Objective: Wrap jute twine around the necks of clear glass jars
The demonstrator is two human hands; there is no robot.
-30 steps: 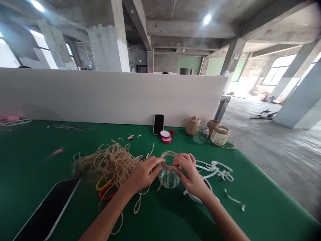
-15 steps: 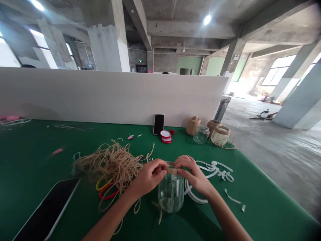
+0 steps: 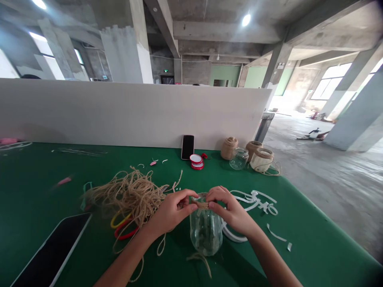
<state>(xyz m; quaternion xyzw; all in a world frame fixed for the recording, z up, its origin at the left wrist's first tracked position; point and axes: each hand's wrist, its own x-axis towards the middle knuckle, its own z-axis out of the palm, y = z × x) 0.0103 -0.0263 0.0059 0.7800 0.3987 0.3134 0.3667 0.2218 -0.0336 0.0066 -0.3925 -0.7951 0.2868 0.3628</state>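
A clear glass jar [image 3: 206,235] stands on the table, leaning slightly, with a band of jute twine [image 3: 201,205] wound round its neck. On the band's left side, my left hand [image 3: 173,211] pinches the twine between thumb and fingers. My right hand [image 3: 229,208] does the same on the right side, its thumb pressed to the front of the band. A short loose piece of twine [image 3: 201,259] lies by the jar's base. To the left is a tangled heap of twine [image 3: 136,195], partly over scissors with red and yellow handles [image 3: 125,230].
A tablet [image 3: 50,251] lies front left. White tape strips [image 3: 236,235] are right of the jar. At the back stand a phone [image 3: 188,147], red-and-white tape rolls [image 3: 196,161] and several jars, some twine-wrapped [image 3: 229,148]. A white partition [image 3: 134,115] borders the green table [image 3: 311,247].
The jar's base has shifted slightly to the right, tilting it under my hands. The loose twine by the base now points to the right. Both hands stay at the neck.
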